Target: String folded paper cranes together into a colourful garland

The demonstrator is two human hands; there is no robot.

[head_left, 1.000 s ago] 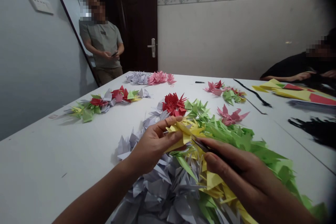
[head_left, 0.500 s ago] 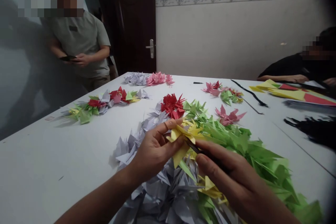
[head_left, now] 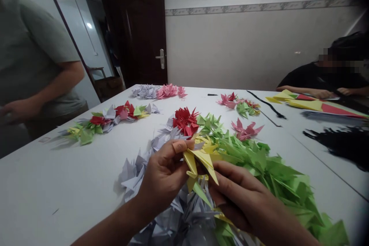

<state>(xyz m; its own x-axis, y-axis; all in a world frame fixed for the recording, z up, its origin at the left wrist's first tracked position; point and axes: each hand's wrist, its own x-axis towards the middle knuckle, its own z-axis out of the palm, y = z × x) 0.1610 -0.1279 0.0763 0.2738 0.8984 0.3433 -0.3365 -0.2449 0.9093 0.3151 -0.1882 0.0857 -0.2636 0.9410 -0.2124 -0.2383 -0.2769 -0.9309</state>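
Between the thumb and fingers of my left hand [head_left: 165, 177] is a folded yellow paper crane [head_left: 203, 159], its wings spread. My right hand [head_left: 240, 196] is closed close against the crane's right side, fingers curled. The dark slender tool it gripped a moment ago is now almost wholly hidden behind the wing and fingers. Below and around both hands lies a heap of paper cranes: grey-white ones [head_left: 170, 223] on the left, green ones [head_left: 268, 161] on the right. A cluster of red cranes [head_left: 186, 120] sits just beyond my left hand.
A mixed row of cranes [head_left: 111, 117] lies on the white table [head_left: 72, 177] at left. Pink cranes [head_left: 246, 128] lie farther back. Black tassels [head_left: 343, 146] and coloured paper sheets [head_left: 323, 103] are at right. One person [head_left: 43, 54] stands at left; another [head_left: 314, 73] sits at far right.
The yellow crane has turned and its wings now show more openly. The dark tool in my right hand has gone out of sight. The standing person has moved left and nearer.
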